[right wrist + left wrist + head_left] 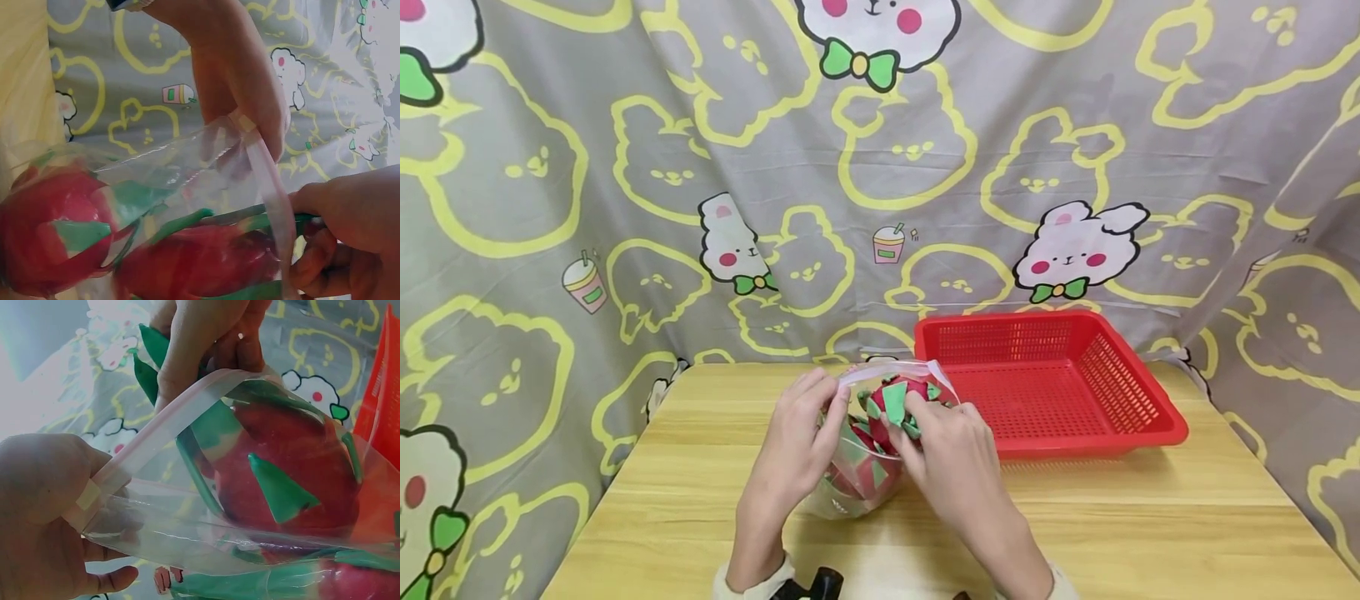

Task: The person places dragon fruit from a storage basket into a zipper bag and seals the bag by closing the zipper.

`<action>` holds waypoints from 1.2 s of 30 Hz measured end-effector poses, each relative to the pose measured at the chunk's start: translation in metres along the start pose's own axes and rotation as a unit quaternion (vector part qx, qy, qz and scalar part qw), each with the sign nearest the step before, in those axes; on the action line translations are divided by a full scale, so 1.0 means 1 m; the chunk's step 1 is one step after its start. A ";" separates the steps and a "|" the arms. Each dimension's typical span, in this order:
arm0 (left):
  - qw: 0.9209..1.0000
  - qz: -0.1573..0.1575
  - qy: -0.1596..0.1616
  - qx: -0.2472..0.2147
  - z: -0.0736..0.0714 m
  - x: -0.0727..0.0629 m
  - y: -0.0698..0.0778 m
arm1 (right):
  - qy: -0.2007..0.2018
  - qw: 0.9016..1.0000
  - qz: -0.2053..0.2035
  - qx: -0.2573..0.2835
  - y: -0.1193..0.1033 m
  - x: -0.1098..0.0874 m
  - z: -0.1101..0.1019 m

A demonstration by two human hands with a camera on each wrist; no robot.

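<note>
A black cylindrical fitting (827, 582) shows beside the cream cuff (775, 573). The left hand (793, 442) pinches the zip edge of a clear plastic bag (842, 505) on the yellow wood-grain worktop (700, 467); the right hand (953, 442) pinches a red, green-scaled dragon fruit (887, 398) at the bag's mouth, beside a red perforated plastic basket (1150, 438).

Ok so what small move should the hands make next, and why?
I'd probably have the left hand ease the rim of the clear bag wider. It pinches that rim, while the right hand grips the upper dragon fruit at the mouth, and its green leaves reach past the edge, so they might snag.
</note>
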State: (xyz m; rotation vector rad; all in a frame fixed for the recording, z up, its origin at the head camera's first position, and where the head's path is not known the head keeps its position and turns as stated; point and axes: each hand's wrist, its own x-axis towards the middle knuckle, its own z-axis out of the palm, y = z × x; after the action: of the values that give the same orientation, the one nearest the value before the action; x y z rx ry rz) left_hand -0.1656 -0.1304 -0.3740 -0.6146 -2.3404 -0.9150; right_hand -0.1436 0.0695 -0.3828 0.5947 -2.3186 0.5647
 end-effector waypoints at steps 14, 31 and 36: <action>1.000 -0.011 0.001 0.000 0.002 -0.001 0.001 | -0.126 0.982 0.009 0.140 0.011 0.001 -0.016; 1.000 0.006 -0.008 0.010 0.001 -0.001 0.009 | -0.074 0.995 -0.027 0.065 0.014 0.001 -0.005; 1.000 0.019 -0.005 0.013 0.000 -0.001 0.011 | -0.088 0.990 -0.015 0.109 0.013 0.003 -0.003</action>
State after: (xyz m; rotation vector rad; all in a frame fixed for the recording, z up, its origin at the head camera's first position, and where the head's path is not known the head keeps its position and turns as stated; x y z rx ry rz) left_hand -0.1582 -0.1231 -0.3693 -0.6534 -2.3373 -0.8657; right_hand -0.1513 0.0803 -0.3820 0.8085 -2.4241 0.7860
